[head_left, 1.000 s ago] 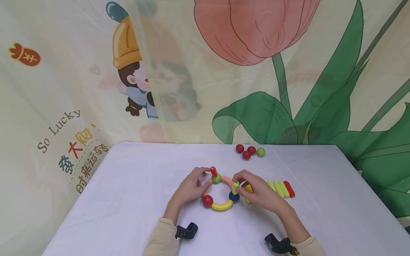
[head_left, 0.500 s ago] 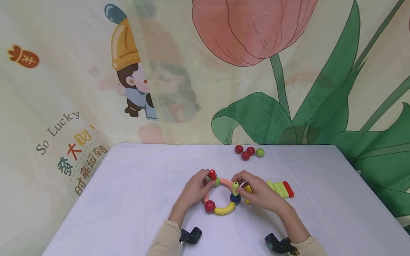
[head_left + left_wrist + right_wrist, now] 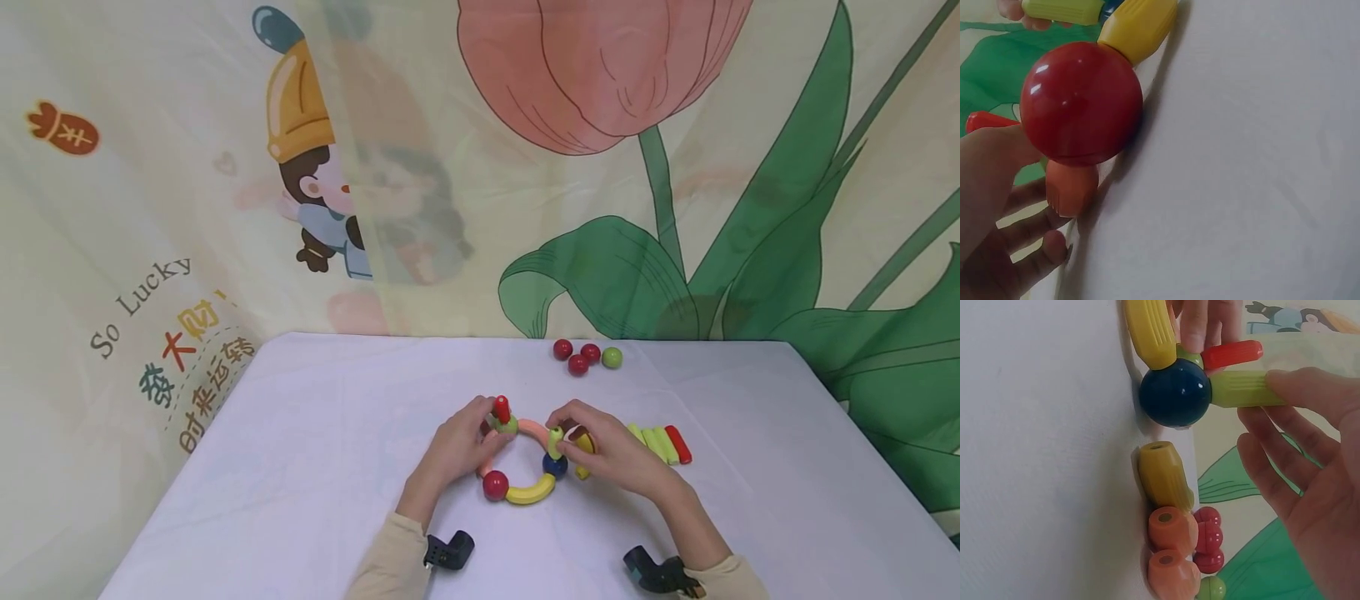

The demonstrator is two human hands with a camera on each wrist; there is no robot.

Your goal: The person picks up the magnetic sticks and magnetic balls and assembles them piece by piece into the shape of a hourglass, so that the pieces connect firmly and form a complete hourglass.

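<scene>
Patterned cloth (image 3: 420, 167) hangs behind a white table (image 3: 300, 500) in the head view. At lower centre lies our ring (image 3: 531, 492) of curved pieces and balls. Our left hand (image 3: 457, 442) grips the green ball (image 3: 512, 427), from which a red stick (image 3: 501, 408) stands up; our right hand (image 3: 618, 454) pinches a light green stick (image 3: 555, 443) upright on the blue ball (image 3: 555, 467). Right of centre we see green sticks (image 3: 652, 444) in a row beside another red one, and, above, three loose red balls and a green one (image 3: 612, 357)

From the left wrist, the red ball (image 3: 1082, 103) fills the upper left of the frame and hides part of our thumb, with our other fingers spread below

From the right wrist, we see the green stick meeting the blue ball at upper centre; a loose yellow piece (image 3: 1161, 475) and two pink ones (image 3: 1172, 575) lie below. We judge that the step in hand is seating this stick, and that the next move calls for a straight, steady push while our left hand braces the ring. We see no container in any view
</scene>
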